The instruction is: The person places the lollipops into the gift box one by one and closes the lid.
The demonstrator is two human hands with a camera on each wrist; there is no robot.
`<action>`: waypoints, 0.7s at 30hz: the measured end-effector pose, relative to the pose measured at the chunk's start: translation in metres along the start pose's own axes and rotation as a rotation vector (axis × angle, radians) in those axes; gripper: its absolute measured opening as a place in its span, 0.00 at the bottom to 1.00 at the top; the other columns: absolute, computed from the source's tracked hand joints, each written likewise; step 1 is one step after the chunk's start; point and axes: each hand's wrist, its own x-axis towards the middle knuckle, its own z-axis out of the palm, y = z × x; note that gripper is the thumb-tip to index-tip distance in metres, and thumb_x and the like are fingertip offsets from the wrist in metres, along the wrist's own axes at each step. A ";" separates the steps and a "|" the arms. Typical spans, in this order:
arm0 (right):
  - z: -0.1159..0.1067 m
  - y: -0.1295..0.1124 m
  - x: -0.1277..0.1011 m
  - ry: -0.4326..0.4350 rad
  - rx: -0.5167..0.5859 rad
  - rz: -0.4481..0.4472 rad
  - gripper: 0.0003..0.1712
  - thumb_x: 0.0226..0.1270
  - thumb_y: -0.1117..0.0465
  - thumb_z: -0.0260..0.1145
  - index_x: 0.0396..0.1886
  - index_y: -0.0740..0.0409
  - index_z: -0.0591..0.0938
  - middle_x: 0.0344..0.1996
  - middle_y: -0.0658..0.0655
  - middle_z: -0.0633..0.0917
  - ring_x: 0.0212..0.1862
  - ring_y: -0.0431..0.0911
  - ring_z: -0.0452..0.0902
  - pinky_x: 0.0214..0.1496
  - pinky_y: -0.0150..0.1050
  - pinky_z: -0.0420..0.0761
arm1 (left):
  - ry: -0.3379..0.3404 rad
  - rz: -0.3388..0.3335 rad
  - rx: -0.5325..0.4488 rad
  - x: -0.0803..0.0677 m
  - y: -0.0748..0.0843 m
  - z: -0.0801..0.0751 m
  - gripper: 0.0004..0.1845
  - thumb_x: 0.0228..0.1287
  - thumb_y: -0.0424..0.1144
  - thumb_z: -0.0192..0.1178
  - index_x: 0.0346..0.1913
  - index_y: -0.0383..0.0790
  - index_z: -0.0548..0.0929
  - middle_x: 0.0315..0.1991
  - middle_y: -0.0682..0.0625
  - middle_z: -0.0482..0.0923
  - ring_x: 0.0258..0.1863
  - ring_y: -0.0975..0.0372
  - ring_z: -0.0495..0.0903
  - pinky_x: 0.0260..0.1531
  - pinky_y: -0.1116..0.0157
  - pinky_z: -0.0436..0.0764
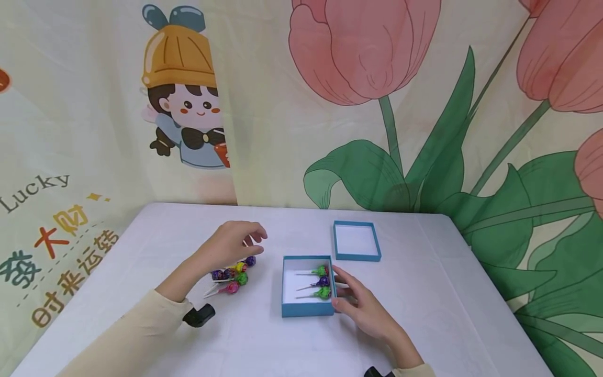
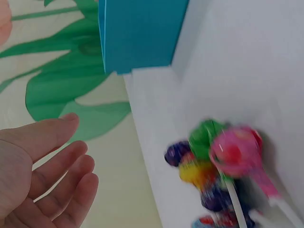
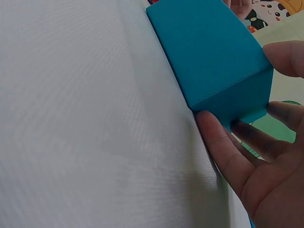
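Observation:
A blue box (image 1: pixel 307 310) with a white inside stands on the table. Three lollipops lie in it in a column, sticks to the left: a green lollipop (image 1: pixel 322 270), a purple lollipop (image 1: pixel 323 281) and another green lollipop (image 1: pixel 324 293). My right hand (image 1: pixel 363 309) rests its fingertips and thumb against the box's right wall, as the right wrist view also shows. Over a loose pile of lollipops, my left hand (image 1: pixel 234 245) hovers with relaxed fingers, holding nothing. In that pile are a pink lollipop (image 2: pixel 236 151), a green lollipop (image 2: pixel 205 137) and several others, partly overlapping.
The box's blue-edged lid (image 1: pixel 358 257) lies inside up behind the box, to the right. A white cloth covers the table (image 1: pixel 254 345). Behind the table hangs a printed curtain (image 1: pixel 268 157) with tulips and a cartoon figure.

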 end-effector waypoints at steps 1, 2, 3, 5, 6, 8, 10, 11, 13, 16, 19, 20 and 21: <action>0.000 0.000 0.000 -0.001 0.000 0.001 0.41 0.79 0.51 0.67 0.85 0.38 0.61 0.78 0.61 0.70 0.69 0.55 0.76 0.69 0.58 0.78 | 0.000 -0.007 0.006 -0.003 -0.005 -0.002 0.14 0.66 0.39 0.76 0.52 0.45 0.88 0.41 0.54 0.88 0.40 0.62 0.83 0.44 0.60 0.85; 0.000 0.000 0.000 -0.001 0.001 0.000 0.41 0.79 0.52 0.67 0.85 0.38 0.61 0.78 0.61 0.70 0.69 0.55 0.76 0.70 0.58 0.78 | 0.002 -0.009 0.012 -0.005 -0.011 -0.005 0.14 0.66 0.39 0.76 0.52 0.44 0.87 0.42 0.54 0.88 0.40 0.62 0.84 0.44 0.59 0.85; 0.000 0.000 0.000 0.000 0.001 0.000 0.41 0.79 0.52 0.67 0.85 0.38 0.61 0.78 0.60 0.70 0.69 0.55 0.76 0.70 0.58 0.78 | 0.002 -0.012 0.012 -0.008 -0.016 -0.007 0.14 0.67 0.38 0.75 0.53 0.44 0.87 0.42 0.53 0.88 0.41 0.61 0.84 0.44 0.58 0.85; 0.000 0.000 0.000 0.003 0.000 -0.001 0.41 0.79 0.52 0.67 0.85 0.38 0.61 0.78 0.60 0.70 0.69 0.55 0.76 0.69 0.58 0.78 | 0.002 -0.012 0.016 -0.013 -0.026 -0.011 0.14 0.67 0.38 0.75 0.52 0.43 0.87 0.43 0.52 0.88 0.41 0.61 0.84 0.45 0.57 0.85; 0.000 0.001 0.000 0.004 0.000 -0.001 0.41 0.79 0.52 0.67 0.85 0.38 0.61 0.78 0.60 0.70 0.69 0.55 0.76 0.69 0.58 0.78 | 0.002 -0.011 0.017 -0.016 -0.031 -0.013 0.14 0.67 0.38 0.75 0.53 0.42 0.87 0.44 0.52 0.88 0.42 0.60 0.85 0.45 0.56 0.86; 0.000 0.001 0.000 0.004 -0.002 -0.002 0.41 0.79 0.52 0.67 0.85 0.38 0.61 0.78 0.60 0.70 0.69 0.55 0.76 0.69 0.58 0.78 | -0.001 -0.009 0.018 -0.021 -0.041 -0.016 0.14 0.67 0.38 0.75 0.53 0.42 0.87 0.45 0.52 0.88 0.42 0.59 0.85 0.46 0.54 0.86; 0.000 0.001 0.000 0.005 -0.005 -0.003 0.41 0.79 0.52 0.67 0.85 0.38 0.61 0.78 0.60 0.70 0.69 0.55 0.76 0.69 0.57 0.79 | -0.011 -0.013 0.018 -0.026 -0.050 -0.018 0.15 0.66 0.38 0.76 0.53 0.42 0.87 0.45 0.51 0.88 0.44 0.58 0.85 0.48 0.52 0.87; 0.000 0.001 0.000 0.005 -0.006 -0.004 0.41 0.79 0.52 0.67 0.85 0.38 0.61 0.78 0.61 0.70 0.69 0.55 0.76 0.69 0.57 0.79 | -0.018 -0.017 0.017 -0.028 -0.055 -0.018 0.16 0.66 0.38 0.76 0.54 0.42 0.87 0.46 0.50 0.89 0.44 0.57 0.85 0.48 0.51 0.87; 0.000 0.002 0.000 0.007 -0.010 -0.006 0.41 0.79 0.52 0.67 0.85 0.38 0.61 0.78 0.61 0.70 0.69 0.55 0.76 0.69 0.57 0.79 | -0.035 -0.026 0.018 -0.032 -0.064 -0.019 0.17 0.65 0.38 0.76 0.55 0.42 0.87 0.47 0.48 0.89 0.46 0.55 0.86 0.50 0.50 0.86; 0.000 0.002 0.000 0.007 -0.006 -0.007 0.41 0.79 0.52 0.67 0.85 0.37 0.62 0.78 0.61 0.70 0.69 0.55 0.76 0.68 0.57 0.79 | -0.063 -0.039 0.022 -0.037 -0.074 -0.018 0.19 0.65 0.38 0.76 0.57 0.41 0.87 0.49 0.46 0.89 0.48 0.52 0.85 0.51 0.48 0.86; 0.000 0.001 0.000 0.003 -0.003 -0.007 0.41 0.79 0.52 0.67 0.85 0.38 0.61 0.78 0.61 0.70 0.69 0.56 0.76 0.68 0.56 0.80 | -0.083 -0.046 0.023 -0.041 -0.083 -0.017 0.20 0.66 0.38 0.76 0.59 0.40 0.86 0.49 0.47 0.89 0.49 0.50 0.85 0.52 0.48 0.84; 0.000 0.001 0.000 0.002 -0.004 -0.008 0.41 0.79 0.52 0.67 0.85 0.38 0.61 0.78 0.61 0.70 0.69 0.56 0.76 0.68 0.56 0.80 | -0.089 -0.048 0.020 -0.042 -0.086 -0.016 0.20 0.66 0.38 0.75 0.59 0.40 0.86 0.49 0.47 0.89 0.50 0.50 0.85 0.52 0.47 0.84; 0.000 0.001 0.000 0.002 -0.005 -0.009 0.41 0.79 0.52 0.67 0.85 0.38 0.61 0.78 0.61 0.70 0.69 0.56 0.76 0.68 0.56 0.80 | -0.095 -0.049 0.016 -0.043 -0.088 -0.016 0.20 0.66 0.38 0.75 0.59 0.41 0.86 0.49 0.47 0.89 0.50 0.50 0.85 0.53 0.47 0.84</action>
